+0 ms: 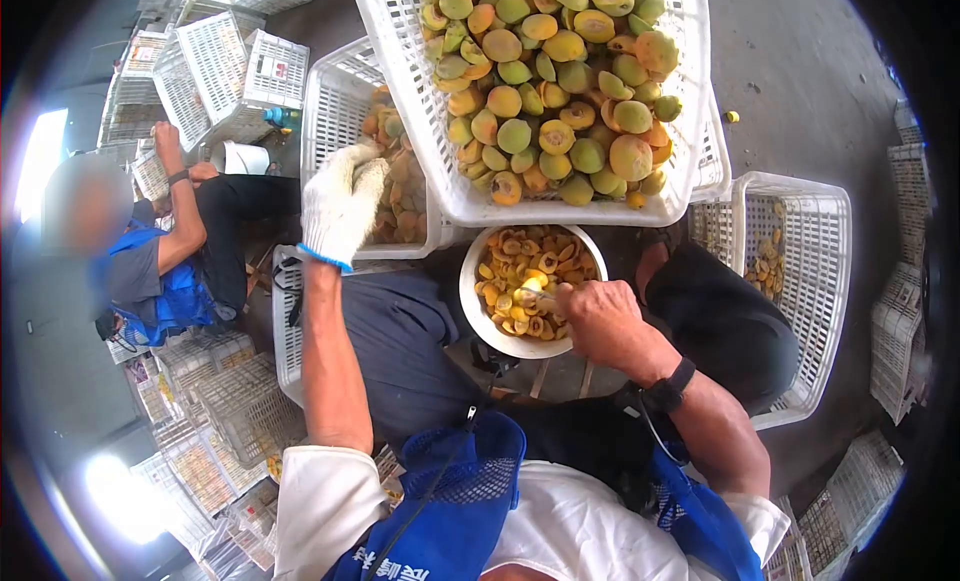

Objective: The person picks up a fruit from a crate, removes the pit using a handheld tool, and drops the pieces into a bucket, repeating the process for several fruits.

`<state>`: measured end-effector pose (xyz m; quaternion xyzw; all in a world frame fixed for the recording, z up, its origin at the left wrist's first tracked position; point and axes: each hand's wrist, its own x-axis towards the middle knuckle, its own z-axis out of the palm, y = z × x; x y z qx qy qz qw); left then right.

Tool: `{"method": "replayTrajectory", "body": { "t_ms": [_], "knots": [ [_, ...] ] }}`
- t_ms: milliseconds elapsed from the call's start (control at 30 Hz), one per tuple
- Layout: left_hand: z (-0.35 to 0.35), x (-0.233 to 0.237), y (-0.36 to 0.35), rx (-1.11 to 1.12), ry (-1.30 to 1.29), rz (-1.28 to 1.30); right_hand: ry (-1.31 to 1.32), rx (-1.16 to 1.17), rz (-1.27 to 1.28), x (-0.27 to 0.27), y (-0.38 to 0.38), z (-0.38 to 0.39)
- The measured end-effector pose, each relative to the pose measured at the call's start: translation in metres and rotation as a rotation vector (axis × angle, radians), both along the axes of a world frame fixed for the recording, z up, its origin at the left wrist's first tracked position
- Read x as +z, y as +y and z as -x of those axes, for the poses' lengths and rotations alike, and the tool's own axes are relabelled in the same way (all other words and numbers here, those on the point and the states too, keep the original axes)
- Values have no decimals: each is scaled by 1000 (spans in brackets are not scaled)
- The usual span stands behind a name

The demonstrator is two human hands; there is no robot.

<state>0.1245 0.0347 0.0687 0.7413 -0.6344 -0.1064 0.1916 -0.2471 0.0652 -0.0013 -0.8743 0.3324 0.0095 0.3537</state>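
Note:
My left hand, in a white knitted glove with a blue cuff, is held over the near edge of the left crate of brownish-orange fruit pieces. Its fingers stretch forward and look apart, with nothing visible in them. My right hand is bare and closed around a small hand tool with a thin metal end, only partly visible. That end points into a white bowl between my knees. Cut yellow-orange fruit pieces fill much of the bowl. Beyond it, a white crate holds whole and halved green-yellow fruit.
A white crate with some fruit pieces stands by my right leg. At the left sits another person in a blue vest. Stacked crates line the left side, more stand far right. A fruit piece lies on the floor.

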Motion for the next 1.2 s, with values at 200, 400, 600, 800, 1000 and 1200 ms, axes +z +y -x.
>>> {"method": "replayTrajectory", "body": {
  "t_ms": [200, 400, 600, 800, 1000, 1200],
  "knots": [
    [36, 10, -5, -36, -177, 170, -71, -179, 77, -2, -3, -1],
    [129, -31, -21, -415, 435, -310, -133, -286, 15, -2, -11, -2],
    [129, -28, 0, -380, 645, -721, -109, -299, -9, 2, -11, -3],
    [135, -61, 23, -413, 701, -574, -140, -167, -32, 5, -7, -5],
    [137, -5, -2, -320, 564, -666, -75, -329, -42, 9, -9, -3],
    [161, -21, -74, -349, -98, -119, -176, -499, -83, 18, -22, 0]
  ]
}}
